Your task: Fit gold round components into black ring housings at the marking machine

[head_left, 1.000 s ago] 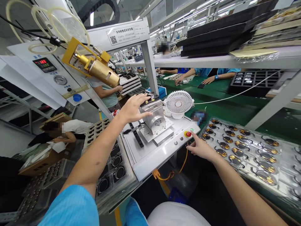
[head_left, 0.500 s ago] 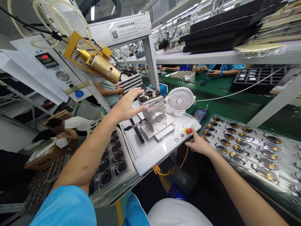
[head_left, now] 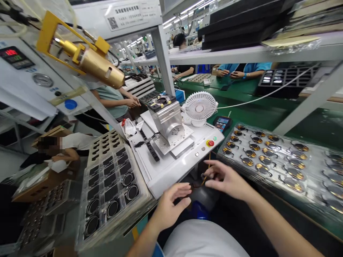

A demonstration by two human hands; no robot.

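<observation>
Both my hands are low in front of the white machine base (head_left: 171, 171), just above my lap. My left hand (head_left: 171, 207) has its fingers curled, with thumb and forefinger pinching a small dark part (head_left: 196, 185). My right hand (head_left: 229, 178) is closed on the same part from the right, its fingertips close to the left hand's. The part is too small to make out in detail. On the base above them are a metal fixture (head_left: 168, 119), a red stop button (head_left: 210, 143) and a green button (head_left: 214, 138).
A clear tray of black ring parts (head_left: 112, 185) lies to the left and a tray of gold parts (head_left: 281, 160) to the right. A white fan (head_left: 199, 106), a phone (head_left: 222, 123) and a gold dispenser barrel (head_left: 100, 69) stand around the machine. Other people work behind it.
My left hand left the metal fixture and my right hand left the buttons. Both came down together below the machine's front edge and closed on a small part. The view tilted down.
</observation>
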